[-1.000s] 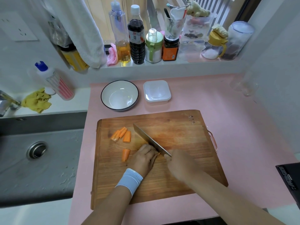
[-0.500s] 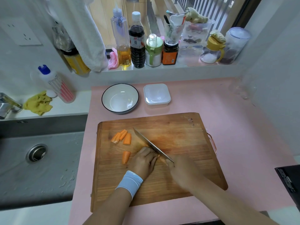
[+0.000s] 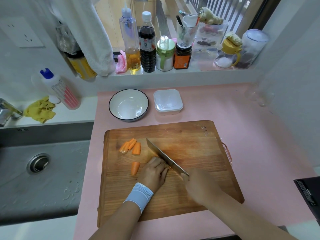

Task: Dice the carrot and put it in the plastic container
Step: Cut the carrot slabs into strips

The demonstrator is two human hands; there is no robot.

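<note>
At the left edge of the kitchen counter lies a grey stone sink [image 3: 38, 170]. Right of it, on the pink countertop [image 3: 251, 135], is a rectangular wooden cutting board [image 3: 199, 153]. Behind the board's far edge stands a round white bowl [image 3: 129, 104] with a dark rim. On the board's left part, three orange carrot chunks [image 3: 131, 147] lie close together. A fourth carrot chunk [image 3: 135, 168] sits apart, nearer the person and just beside the left hand [image 3: 154, 174]. That hand, with a pale blue band [image 3: 138, 194] at the wrist, has its fingers curled down over what seems to be another carrot piece [image 3: 169, 167]; only an orange sliver shows. The steel knife [image 3: 164, 156] slants against its knuckles, tip pointing away and leftward. Beyond the board, right of the bowl, sits the square clear plastic container [image 3: 168, 102], lid on. The right hand [image 3: 199, 186] grasps the knife handle.
</note>
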